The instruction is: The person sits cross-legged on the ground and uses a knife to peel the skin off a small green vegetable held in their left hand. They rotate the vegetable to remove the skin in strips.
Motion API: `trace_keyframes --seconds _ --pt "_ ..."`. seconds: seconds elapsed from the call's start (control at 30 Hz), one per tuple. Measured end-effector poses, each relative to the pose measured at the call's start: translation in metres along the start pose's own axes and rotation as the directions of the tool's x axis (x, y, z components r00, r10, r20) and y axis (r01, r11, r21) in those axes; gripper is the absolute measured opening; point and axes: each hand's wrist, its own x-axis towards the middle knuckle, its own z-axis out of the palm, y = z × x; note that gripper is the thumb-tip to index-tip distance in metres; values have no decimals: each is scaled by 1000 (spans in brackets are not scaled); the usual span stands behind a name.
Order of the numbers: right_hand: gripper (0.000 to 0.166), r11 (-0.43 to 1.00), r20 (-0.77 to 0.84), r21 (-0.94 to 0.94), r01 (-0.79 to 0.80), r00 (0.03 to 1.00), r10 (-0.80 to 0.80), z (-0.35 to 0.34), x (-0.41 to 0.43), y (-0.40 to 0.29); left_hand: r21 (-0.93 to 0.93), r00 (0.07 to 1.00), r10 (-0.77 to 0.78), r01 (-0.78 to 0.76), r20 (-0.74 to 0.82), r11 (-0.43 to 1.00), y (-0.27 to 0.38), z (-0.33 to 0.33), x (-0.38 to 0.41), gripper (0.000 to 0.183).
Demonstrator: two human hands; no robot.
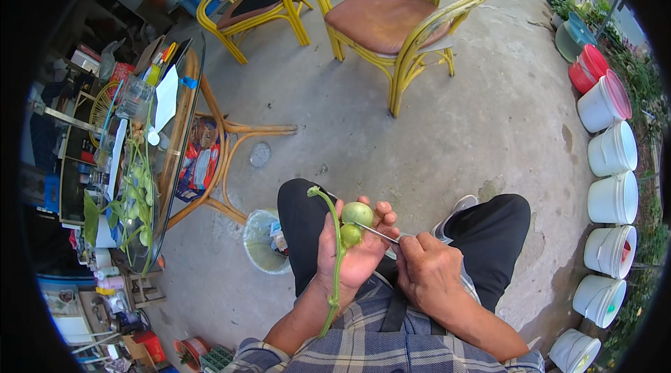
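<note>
A small green bottle gourd (357, 214) with two round bulbs lies across the upturned palm of my left hand (338, 255), whose fingers curl loosely behind it. Its long, bent green vine stem (337, 268) runs along the palm and down over my wrist. My right hand (427, 265) is closed around the handle of a thin metal tool (378, 232), perhaps a slim knife. The tool's tip meets the gourd around the waist between the bulbs; whether it has gone into the skin cannot be made out. Most of the handle is hidden by my fingers.
To my left, a glass-topped rattan table (178, 163) carries more gourds on vines (137, 200). A lined waste bin (257, 247) stands by my left knee. Yellow rattan chairs (385, 22) are in front. Several white buckets (610, 197) line the right side.
</note>
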Motion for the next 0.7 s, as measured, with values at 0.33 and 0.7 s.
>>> trace_keyframes --seconds 0.33,0.7 --pt "18 999 -44 -51 -17 999 15 0 -2 2 33 999 -17 15 52 999 -3 -9 1 41" --pt "14 998 9 63 11 1000 -12 -1 -5 1 -82 999 -32 31 -10 996 3 -15 -2 44"
